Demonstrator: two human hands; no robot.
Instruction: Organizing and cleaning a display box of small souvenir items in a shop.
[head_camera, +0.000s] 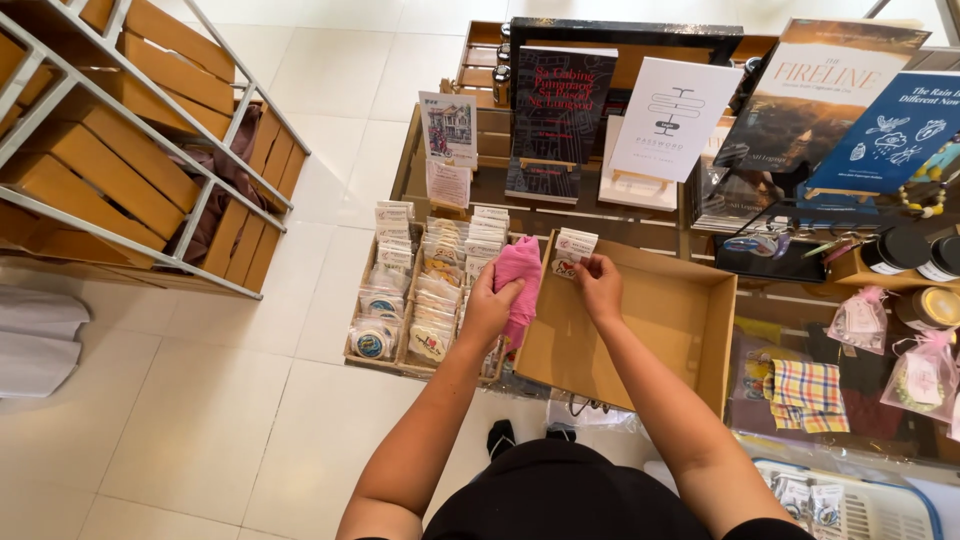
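While a small stack of sticker packets (572, 252) sits pinched in the right hand (600, 285) at the near-left corner of an open cardboard box (690, 330), the left hand (490, 305) is closed around a folded pink cloth (520, 285) just beside it — over a wooden tray of packeted stickers (425, 300). Judging by the pose, the packets are being sorted between box and tray; placing them would call for a steady, upright set-down. Display books (560, 110) stand behind on the table (800, 305).
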